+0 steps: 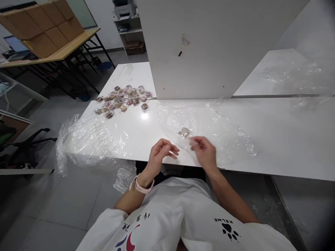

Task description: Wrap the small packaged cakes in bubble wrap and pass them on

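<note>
A clear plastic bag [222, 139] lies spread on the white table in front of me. On its near-left part sits a small brown item in a clear wrapper [184, 132]. My right hand [205, 151] is just right of the wrapped item, its thumb and fingers curled together at the bag's near edge; the fingertips are slightly blurred. Left of it, my left hand [162, 151] hovers over the table edge with its fingers loosely bent and apart, holding nothing. A pink band circles my left wrist.
Many small wrapped pieces [123, 99] are heaped at the table's far left. A stack of clear plastic bags [90, 137] hangs over the left edge. A white upright panel [199, 62] rises behind the work area. More clear film [300, 78] lies beyond it at right.
</note>
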